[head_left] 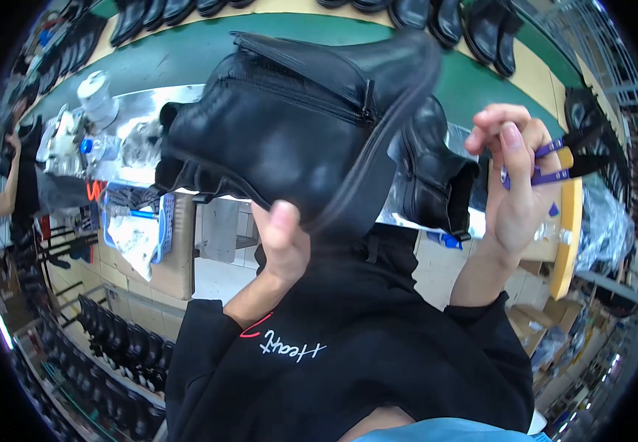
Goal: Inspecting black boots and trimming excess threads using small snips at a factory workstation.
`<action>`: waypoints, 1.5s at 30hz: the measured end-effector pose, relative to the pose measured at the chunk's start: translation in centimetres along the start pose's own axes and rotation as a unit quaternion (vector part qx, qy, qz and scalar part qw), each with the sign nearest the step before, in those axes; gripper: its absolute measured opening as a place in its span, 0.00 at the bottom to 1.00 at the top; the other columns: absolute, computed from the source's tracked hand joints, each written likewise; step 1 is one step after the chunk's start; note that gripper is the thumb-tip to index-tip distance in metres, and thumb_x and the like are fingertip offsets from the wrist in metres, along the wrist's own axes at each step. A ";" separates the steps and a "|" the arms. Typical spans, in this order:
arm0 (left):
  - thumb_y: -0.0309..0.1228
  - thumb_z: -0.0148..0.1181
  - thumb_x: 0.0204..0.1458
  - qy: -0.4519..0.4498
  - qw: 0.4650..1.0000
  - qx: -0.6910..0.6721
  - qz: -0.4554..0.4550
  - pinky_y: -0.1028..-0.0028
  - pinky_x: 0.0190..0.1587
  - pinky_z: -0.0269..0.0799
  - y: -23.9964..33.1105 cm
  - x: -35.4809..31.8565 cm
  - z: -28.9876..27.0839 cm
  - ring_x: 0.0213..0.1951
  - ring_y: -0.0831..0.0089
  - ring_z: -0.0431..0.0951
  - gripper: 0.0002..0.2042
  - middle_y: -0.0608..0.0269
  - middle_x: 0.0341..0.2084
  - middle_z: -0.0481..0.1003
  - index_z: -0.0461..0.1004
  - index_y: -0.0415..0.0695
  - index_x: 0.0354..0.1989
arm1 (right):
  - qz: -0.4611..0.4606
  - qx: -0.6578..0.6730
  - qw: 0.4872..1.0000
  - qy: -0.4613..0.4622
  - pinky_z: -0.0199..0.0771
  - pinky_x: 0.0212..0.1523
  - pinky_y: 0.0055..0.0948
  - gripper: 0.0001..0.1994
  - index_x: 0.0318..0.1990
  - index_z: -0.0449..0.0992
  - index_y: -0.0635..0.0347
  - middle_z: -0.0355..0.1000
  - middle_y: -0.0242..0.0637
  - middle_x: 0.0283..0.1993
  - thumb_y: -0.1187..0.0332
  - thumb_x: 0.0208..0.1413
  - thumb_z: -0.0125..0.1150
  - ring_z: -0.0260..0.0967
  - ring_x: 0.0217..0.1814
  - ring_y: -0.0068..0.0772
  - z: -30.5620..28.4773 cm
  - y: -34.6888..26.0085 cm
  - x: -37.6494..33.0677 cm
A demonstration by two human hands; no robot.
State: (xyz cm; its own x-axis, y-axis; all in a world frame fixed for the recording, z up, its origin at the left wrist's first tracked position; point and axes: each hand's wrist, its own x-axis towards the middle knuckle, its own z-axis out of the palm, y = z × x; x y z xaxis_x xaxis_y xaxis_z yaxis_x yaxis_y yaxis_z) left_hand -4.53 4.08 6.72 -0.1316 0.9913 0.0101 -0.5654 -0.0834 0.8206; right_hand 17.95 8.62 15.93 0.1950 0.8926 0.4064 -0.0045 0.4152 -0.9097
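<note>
The left hand (283,239) pinches the edge of a black boot (282,140), its thumb lying on the leather and its other fingers mostly hidden. The boot lies above and beyond that hand, tipped on its side, its zipper (367,103) up and its sole edge toward the right hand (514,166). The right hand is raised, fingers curled around a purple-handled tool (552,176) whose dark ends point outward, away from the boot; its thumb stands near the bent fingertips. Between the held boot and the right hand stands another black boot (440,177). Left of the left hand is a blue basket (165,234) with a white cloth (133,247). Beyond both hands stretches the green bench (171,62). Right of the right hand lies a clear plastic bag (604,228).
</note>
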 end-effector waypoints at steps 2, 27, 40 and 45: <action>0.37 0.65 0.49 -0.020 0.992 0.119 0.036 0.62 0.65 0.55 -2.1 -1.1 -1.4 0.58 0.61 0.66 0.38 0.54 0.56 0.65 0.54 0.34 0.64 | 0.015 -0.020 0.999 0.026 0.75 0.37 0.27 0.16 0.22 0.60 0.57 0.77 0.51 0.39 0.76 0.61 0.57 0.74 0.32 0.30 -1.3 0.8 -0.4; 0.37 0.80 0.37 -0.246 0.835 0.468 0.154 0.62 0.61 0.69 -11.9 2.2 -5.1 0.62 0.54 0.66 0.48 0.45 0.61 0.57 0.52 0.38 0.64 | 0.353 -0.092 0.904 0.225 0.68 0.29 0.19 0.13 0.25 0.69 0.60 0.79 0.40 0.46 0.69 0.63 0.59 0.70 0.33 0.16 -5.2 13.6 -13.2; 0.28 0.61 0.55 -0.151 0.845 0.504 0.094 0.67 0.49 0.73 -10.3 4.9 -7.0 0.48 0.58 0.75 0.12 0.51 0.48 0.71 0.74 0.37 0.46 | 0.102 -0.555 0.821 0.083 0.72 0.47 0.34 0.17 0.52 0.73 0.65 0.69 0.44 0.49 0.70 0.55 0.65 0.71 0.45 0.38 -11.2 15.8 -11.8; 0.27 0.65 0.52 -0.160 0.827 0.519 0.145 0.70 0.37 0.74 -10.7 5.9 -6.7 0.39 0.63 0.77 0.07 0.55 0.40 0.73 0.77 0.37 0.37 | 0.086 -0.440 0.889 0.091 0.72 0.51 0.35 0.18 0.52 0.74 0.63 0.69 0.43 0.55 0.72 0.54 0.66 0.71 0.51 0.40 -8.8 11.6 -9.6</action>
State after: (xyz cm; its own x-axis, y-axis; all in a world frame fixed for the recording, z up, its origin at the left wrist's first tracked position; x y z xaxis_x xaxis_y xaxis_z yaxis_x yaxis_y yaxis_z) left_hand -4.71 10.09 -5.80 0.1765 0.9351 0.3074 0.4783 -0.3544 0.8035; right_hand 24.71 3.37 0.72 0.4218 0.8527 0.3083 0.7043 -0.0939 -0.7037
